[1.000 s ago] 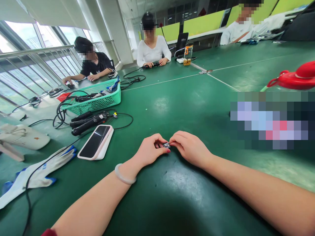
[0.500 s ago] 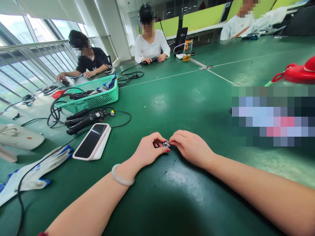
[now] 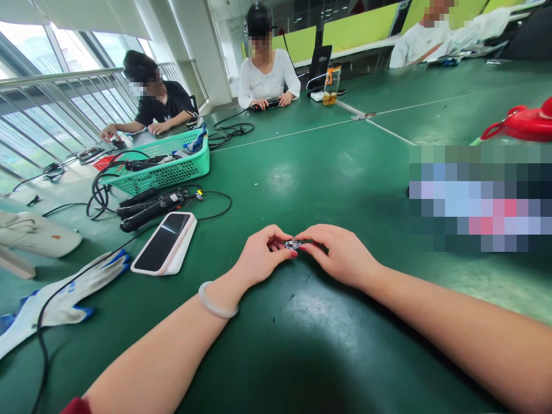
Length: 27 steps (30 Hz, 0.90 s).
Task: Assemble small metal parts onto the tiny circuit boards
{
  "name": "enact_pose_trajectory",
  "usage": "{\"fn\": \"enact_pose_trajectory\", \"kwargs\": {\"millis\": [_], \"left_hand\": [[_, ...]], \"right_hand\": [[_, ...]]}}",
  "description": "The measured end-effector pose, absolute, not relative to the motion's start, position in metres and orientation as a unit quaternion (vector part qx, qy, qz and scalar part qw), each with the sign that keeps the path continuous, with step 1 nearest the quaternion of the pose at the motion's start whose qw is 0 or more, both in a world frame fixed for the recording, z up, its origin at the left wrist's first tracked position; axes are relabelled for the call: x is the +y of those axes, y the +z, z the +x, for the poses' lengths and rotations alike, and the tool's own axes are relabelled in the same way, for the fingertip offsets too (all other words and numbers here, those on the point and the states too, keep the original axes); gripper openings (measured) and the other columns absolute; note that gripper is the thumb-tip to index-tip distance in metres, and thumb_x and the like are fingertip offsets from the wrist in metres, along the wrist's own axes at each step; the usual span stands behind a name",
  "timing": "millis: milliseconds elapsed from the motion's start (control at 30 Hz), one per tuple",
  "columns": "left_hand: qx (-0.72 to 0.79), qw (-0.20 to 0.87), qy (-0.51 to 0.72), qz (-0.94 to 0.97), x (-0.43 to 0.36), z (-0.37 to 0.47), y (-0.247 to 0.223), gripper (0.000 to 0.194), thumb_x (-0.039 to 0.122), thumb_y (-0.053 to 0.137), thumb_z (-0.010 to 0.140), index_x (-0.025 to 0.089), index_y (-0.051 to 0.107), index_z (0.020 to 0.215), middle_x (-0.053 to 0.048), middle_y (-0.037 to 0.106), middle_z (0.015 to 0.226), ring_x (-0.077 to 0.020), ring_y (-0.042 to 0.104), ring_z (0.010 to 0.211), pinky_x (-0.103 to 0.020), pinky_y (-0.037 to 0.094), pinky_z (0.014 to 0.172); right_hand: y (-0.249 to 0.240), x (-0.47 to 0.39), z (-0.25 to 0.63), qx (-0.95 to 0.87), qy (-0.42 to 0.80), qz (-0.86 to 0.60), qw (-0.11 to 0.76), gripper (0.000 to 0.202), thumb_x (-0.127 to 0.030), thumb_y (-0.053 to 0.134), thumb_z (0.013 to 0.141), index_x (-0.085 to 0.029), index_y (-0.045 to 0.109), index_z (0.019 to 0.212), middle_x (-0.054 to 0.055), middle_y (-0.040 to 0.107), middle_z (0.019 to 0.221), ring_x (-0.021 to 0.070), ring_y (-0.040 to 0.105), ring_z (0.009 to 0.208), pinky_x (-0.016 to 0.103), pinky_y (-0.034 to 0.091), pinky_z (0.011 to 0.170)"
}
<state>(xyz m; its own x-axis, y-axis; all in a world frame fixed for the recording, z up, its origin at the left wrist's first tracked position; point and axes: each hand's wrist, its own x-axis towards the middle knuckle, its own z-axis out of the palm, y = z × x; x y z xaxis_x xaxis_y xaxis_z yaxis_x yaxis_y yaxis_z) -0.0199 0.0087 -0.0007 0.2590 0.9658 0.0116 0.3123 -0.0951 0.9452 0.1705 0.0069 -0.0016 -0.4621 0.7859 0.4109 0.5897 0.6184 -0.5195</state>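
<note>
A small dark and silvery patterned piece (image 3: 292,244) is held between both hands just over the green tabletop (image 3: 310,184); what it is, I cannot make out. My left hand (image 3: 265,253) pinches it from the left between thumb and fingers, a pale bangle around the wrist. From the right, my right hand (image 3: 340,250) has its thumb and fingertips closed on the piece's other edge. A phone (image 3: 163,242) in a pale pink case lies to the left of my left hand.
At the left are a white and blue glove (image 3: 69,296), black cabled tools (image 3: 150,208) and a green basket (image 3: 164,172). A bottle (image 3: 331,86) stands farther back. Two people sit across the table, another at the back right. A red object (image 3: 528,123) is at the right.
The thumb and fingers of my right hand have spread a little and now grip the piece's edge more widely. The view has shifted slightly.
</note>
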Motion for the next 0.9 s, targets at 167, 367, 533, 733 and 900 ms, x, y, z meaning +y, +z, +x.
{"fn": "enact_pose_trajectory", "kwargs": {"millis": [167, 367, 533, 733, 900], "left_hand": [[0.488, 0.492, 0.364, 0.622, 0.0075, -0.0186, -0.0016, 0.024, 0.022, 0.074, 0.064, 0.015, 0.059, 0.082, 0.000, 0.064, 0.073, -0.0087, 0.055, 0.063, -0.024, 0.044, 0.063], [0.462, 0.602, 0.400, 0.514, 0.0051, -0.0138, -0.0011, 0.030, 0.015, 0.078, 0.059, 0.014, 0.058, 0.082, -0.004, 0.070, 0.084, -0.0113, 0.065, 0.075, -0.031, 0.051, 0.082], [0.451, 0.649, 0.407, 0.458, 0.0039, -0.0127, 0.0024, 0.033, 0.016, 0.079, 0.060, 0.011, 0.061, 0.087, -0.005, 0.072, 0.085, -0.0108, 0.066, 0.076, -0.030, 0.051, 0.084], [0.451, 0.672, 0.412, 0.418, 0.0033, -0.0125, 0.0044, 0.026, 0.018, 0.075, 0.068, 0.010, 0.064, 0.091, -0.006, 0.071, 0.083, -0.0102, 0.066, 0.074, -0.025, 0.052, 0.078], [0.468, 0.671, 0.403, 0.411, 0.0036, -0.0116, 0.0053, 0.024, 0.014, 0.074, 0.068, 0.010, 0.064, 0.090, -0.006, 0.071, 0.081, -0.0086, 0.065, 0.070, -0.024, 0.051, 0.076]], "right_hand": [[-0.0014, 0.0067, 0.1693, -0.831, 0.169, -0.425, 0.318, 0.019, -0.024, 0.053, 0.087, -0.025, 0.071, 0.093, 0.001, 0.074, 0.093, 0.0170, 0.067, 0.087, 0.032, 0.052, 0.084], [-0.0020, 0.0068, 0.1689, -0.831, 0.154, -0.422, 0.328, 0.017, -0.023, 0.056, 0.086, -0.024, 0.072, 0.090, 0.001, 0.074, 0.090, 0.0161, 0.068, 0.083, 0.029, 0.053, 0.082], [-0.0030, 0.0072, 0.1693, -0.832, 0.139, -0.415, 0.342, 0.017, -0.023, 0.056, 0.086, -0.024, 0.072, 0.090, 0.000, 0.074, 0.089, 0.0156, 0.069, 0.081, 0.028, 0.054, 0.079], [-0.0041, 0.0084, 0.1692, -0.832, 0.117, -0.407, 0.359, 0.015, -0.020, 0.058, 0.084, -0.022, 0.072, 0.088, 0.000, 0.075, 0.087, 0.0149, 0.069, 0.079, 0.027, 0.054, 0.078], [-0.0037, 0.0082, 0.1690, -0.835, 0.124, -0.399, 0.357, 0.015, -0.020, 0.057, 0.085, -0.023, 0.071, 0.088, -0.001, 0.074, 0.087, 0.0150, 0.069, 0.079, 0.027, 0.054, 0.077]]}}
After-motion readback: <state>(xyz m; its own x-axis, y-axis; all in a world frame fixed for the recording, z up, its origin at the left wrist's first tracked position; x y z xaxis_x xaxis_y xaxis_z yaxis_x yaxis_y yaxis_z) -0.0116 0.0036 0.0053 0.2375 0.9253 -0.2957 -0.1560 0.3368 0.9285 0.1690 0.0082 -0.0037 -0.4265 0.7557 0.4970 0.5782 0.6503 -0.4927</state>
